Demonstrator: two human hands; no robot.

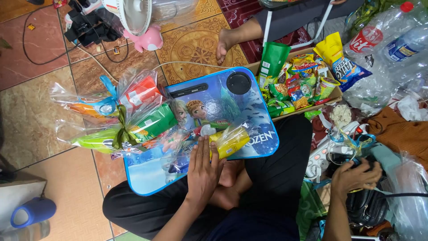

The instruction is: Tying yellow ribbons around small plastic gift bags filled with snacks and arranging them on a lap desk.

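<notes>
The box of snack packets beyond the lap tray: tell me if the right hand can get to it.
Probably yes: the right hand rests low among clutter, and only loose ribbon and a power strip lie before the box of snack packets.

Right hand [354, 176]: fingertips buried in a dark bag [365, 205], grip unreadable. Left hand [203, 172] covers part of the clear-wrapped snack bundle [209, 140]; contents beneath not discernible. White fan [129, 13] cut by top edge. Blue mug [32, 212] partly hidden near the left edge. Another person's foot [225, 42], leg running under a dark cloth
</notes>
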